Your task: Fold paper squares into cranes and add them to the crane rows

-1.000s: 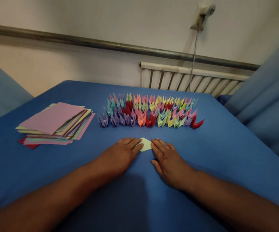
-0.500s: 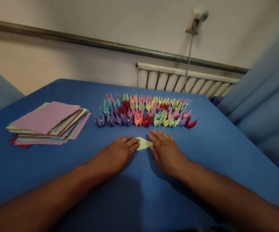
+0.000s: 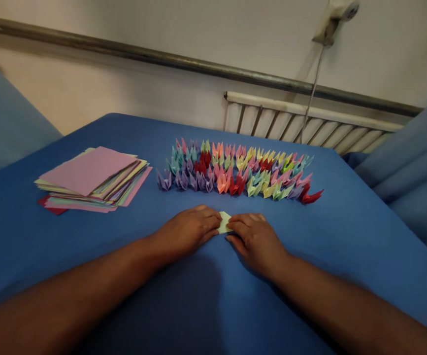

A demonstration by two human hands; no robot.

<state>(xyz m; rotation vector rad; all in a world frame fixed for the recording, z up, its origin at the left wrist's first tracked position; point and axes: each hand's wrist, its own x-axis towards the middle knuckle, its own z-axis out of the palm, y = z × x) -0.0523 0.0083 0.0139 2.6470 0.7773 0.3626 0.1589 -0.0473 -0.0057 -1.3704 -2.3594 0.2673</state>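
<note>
A small pale green folded paper [image 3: 224, 222] lies on the blue cloth-covered table [image 3: 346, 236], mostly covered by my fingers. My left hand [image 3: 187, 231] presses on its left side with fingers curled together. My right hand [image 3: 253, 236] pinches its right side, fingers bent and closed on the paper. Beyond my hands stand rows of several small folded paper cranes [image 3: 235, 170] in purple, red, orange, yellow, green and pink.
A stack of coloured paper sheets [image 3: 93, 180] with a pink sheet on top lies at the left of the table. A metal rail and a white radiator [image 3: 302, 121] run along the wall behind. Blue fabric [image 3: 412, 162] rises at the right.
Both hands have drawn closer together over the green paper and their fingers have curled from flat to bent. Less of the paper shows now.
</note>
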